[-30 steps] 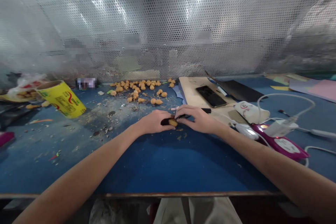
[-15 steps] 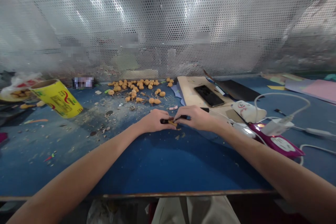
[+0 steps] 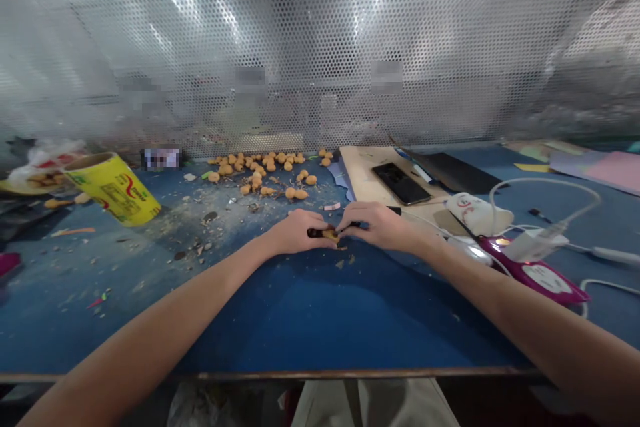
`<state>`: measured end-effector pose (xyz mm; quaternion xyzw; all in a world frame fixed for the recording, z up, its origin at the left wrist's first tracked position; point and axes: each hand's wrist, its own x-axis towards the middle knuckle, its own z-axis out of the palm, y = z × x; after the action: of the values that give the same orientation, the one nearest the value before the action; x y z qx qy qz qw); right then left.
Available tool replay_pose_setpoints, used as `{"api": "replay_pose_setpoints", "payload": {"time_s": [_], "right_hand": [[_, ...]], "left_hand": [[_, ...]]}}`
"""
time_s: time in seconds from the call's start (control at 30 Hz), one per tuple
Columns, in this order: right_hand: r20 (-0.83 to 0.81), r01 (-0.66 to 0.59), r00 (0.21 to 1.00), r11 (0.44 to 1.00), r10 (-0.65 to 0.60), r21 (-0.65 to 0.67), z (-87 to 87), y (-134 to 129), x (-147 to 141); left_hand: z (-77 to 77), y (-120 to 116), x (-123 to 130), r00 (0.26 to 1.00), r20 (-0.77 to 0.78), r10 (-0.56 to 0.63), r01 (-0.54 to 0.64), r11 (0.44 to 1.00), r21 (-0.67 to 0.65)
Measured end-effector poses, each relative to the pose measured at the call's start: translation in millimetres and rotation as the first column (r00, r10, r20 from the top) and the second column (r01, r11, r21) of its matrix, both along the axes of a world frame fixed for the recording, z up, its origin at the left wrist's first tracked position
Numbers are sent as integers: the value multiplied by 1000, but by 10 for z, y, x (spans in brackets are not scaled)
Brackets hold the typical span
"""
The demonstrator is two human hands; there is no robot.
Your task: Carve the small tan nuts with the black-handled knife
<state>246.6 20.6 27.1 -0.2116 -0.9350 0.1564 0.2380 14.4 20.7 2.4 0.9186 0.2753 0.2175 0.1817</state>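
Note:
My left hand (image 3: pixel 299 232) is closed on a small piece (image 3: pixel 330 234), dark at one end and tan at the other, perhaps a gourd; the fingers hide most of it. Closed around a slim black-handled tool (image 3: pixel 395 211) is my right hand (image 3: pixel 374 224), its fingertips meeting the piece from the right. The tool's tip is too small to make out. Both hands are low over the blue table (image 3: pixel 300 320), close together. Beyond them lie several small tan bottle gourds (image 3: pixel 270 163), with a separate gourd (image 3: pixel 297 193) nearer to me.
A yellow cardboard tube (image 3: pixel 117 190) leans at left, near a plastic bag (image 3: pixel 47 167). Scraps and dust (image 3: pixel 200 240) litter the left side. A phone (image 3: pixel 401 183) lies on a wooden board (image 3: pixel 356 167). Cables and a magenta power strip (image 3: pixel 540 273) are at right. A perforated metal screen (image 3: pixel 320 47) stands behind.
The right hand's fingertips have shifted slightly right, and more of the tan end of the piece shows. The left hand keeps its hold. The whole view has moved a little.

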Motion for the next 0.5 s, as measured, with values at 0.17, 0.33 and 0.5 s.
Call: {"api": "replay_pose_setpoints", "payload": {"time_s": [0.17,0.33,0.5], "right_hand": [[1,47,999,999,-47,3,50,-82,-73],[31,45,999,999,-45,-9,76,-56,-43],[35,69,997,997,-68,-26,71,-83,-55]], "left_hand": [[-12,13,-2,1000,5,-12,12,1000,-5],[-4,9,-3,1000,10,-18,18,1000,2],[-1,7,-6,1000,4,-18,18,1000,-4]]}}
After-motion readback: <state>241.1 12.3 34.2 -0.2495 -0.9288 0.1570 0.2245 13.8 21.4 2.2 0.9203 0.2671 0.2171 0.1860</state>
